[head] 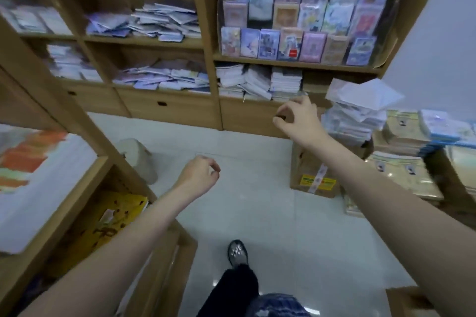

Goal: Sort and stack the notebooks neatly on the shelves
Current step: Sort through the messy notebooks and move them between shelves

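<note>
Wooden shelves [208,67] stand ahead. Two compartments hold untidy heaps of pale notebooks [154,20], and a lower right compartment holds neater notebook stacks [260,80]. A tall, leaning pile of notebooks [353,113] rises at the right, its top ones askew. My right hand [296,116] is stretched out in the air just left of that pile, fingers loosely curled, holding nothing. My left hand [199,175] hangs lower over the floor, fingers loosely curled and empty. The view is blurred.
A display rack of upright colourful covers [296,18] fills the upper right shelf. A taped cardboard box [314,175] sits on the pale tiled floor [257,213] under the pile. More stacks [417,141] lie at the far right. A low shelf [85,203] stands at my left.
</note>
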### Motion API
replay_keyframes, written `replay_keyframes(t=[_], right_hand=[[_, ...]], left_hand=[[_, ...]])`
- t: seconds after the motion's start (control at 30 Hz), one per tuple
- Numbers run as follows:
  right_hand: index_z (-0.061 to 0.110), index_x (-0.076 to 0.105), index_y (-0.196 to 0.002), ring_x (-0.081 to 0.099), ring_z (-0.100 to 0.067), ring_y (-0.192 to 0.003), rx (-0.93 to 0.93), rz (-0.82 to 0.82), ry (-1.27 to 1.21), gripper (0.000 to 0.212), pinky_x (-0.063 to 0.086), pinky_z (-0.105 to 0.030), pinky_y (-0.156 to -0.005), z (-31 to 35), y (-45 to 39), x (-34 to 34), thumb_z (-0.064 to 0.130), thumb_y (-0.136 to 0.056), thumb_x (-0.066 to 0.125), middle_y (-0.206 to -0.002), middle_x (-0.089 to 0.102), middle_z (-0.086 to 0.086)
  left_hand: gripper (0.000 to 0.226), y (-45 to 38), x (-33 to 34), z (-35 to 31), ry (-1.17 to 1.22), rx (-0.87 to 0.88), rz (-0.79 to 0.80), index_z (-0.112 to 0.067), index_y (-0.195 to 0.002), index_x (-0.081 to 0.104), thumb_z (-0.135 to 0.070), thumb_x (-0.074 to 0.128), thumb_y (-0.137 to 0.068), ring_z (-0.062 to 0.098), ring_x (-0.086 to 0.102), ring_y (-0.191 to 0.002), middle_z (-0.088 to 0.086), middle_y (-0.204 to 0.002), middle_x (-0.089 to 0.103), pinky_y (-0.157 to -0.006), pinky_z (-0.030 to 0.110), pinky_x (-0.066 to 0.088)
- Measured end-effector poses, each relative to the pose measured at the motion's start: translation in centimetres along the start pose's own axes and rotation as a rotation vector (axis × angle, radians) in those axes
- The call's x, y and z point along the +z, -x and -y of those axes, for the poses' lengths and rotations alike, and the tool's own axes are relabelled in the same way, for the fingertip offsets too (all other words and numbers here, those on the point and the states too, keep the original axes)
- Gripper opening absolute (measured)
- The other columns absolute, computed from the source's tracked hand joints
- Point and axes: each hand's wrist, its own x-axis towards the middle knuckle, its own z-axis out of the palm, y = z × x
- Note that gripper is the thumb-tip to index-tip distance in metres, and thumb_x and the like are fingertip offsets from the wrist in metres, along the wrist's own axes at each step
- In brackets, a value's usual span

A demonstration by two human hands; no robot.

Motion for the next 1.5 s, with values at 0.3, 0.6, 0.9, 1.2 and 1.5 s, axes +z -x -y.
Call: replay_keyframes(t=[0.3,0.6,0.9,1.2,1.5], right_hand=[[0.011,0.064,-0.105,0.029,-0.031,-0.131,-0.016,0.042,0.034,0.022,0.021,-0.032,-0.106,1.0,-24.8,2.9,0.025,-0.089,0.059,-0.138,0.035,-0.012],[0.020,0.056,-0.082,0.042,-0.032,-0.121,-0.127,-0.005,-0.044,0.007,0.035,-0.036,-0.101,6.3,-50.4,8.6,0.024,-0.087,0.059,-0.123,0.049,-0.015],[0.007,0.060,-0.107,0.026,-0.026,-0.131,-0.353,0.318,-0.003,0.024,0.027,-0.028,-0.100,19.2,-63.4,23.7,0.026,-0.093,0.055,-0.138,0.029,-0.008],[0.011,0.060,-0.106,0.026,-0.031,-0.130,-0.239,0.179,0.129,0.025,0.028,-0.039,-0.103,28.6,-75.0,35.1,0.030,-0.090,0.058,-0.139,0.031,-0.011],[0.008,0.053,-0.118,0.023,-0.032,-0.130,-0.153,0.143,0.190,0.038,0.030,-0.041,-0.103,33.9,-84.4,41.8,0.030,-0.088,0.061,-0.139,0.028,-0.012]], left_hand=[[0.028,-22.4,-5.7,1.6,-0.204,-0.023,0.054,-0.013,-0.117,0.060,-0.020,0.048,-0.093,0.030,0.047,-0.116,0.012,-0.132,0.047,-0.097,0.035,0.039],[0.027,-38.7,-13.7,9.9,-0.236,-0.134,0.058,-0.016,-0.117,0.059,-0.022,0.049,-0.093,0.026,0.048,-0.118,0.007,-0.131,0.050,-0.099,0.035,0.039],[0.023,-46.9,-25.1,20.4,0.010,-0.393,-0.445,-0.008,-0.103,0.068,-0.007,0.053,-0.085,0.036,0.045,-0.121,0.017,-0.132,0.049,-0.102,0.040,0.037],[0.029,-54.3,-37.7,39.5,0.328,-0.706,-0.499,-0.001,-0.116,0.061,-0.012,0.051,-0.091,0.034,0.052,-0.109,0.021,-0.125,0.055,-0.082,0.031,0.037],[0.033,-68.1,-48.2,48.0,0.199,-0.427,-0.514,-0.003,-0.121,0.057,-0.013,0.054,-0.090,0.035,0.046,-0.116,0.021,-0.127,0.048,-0.093,0.035,0.037]])
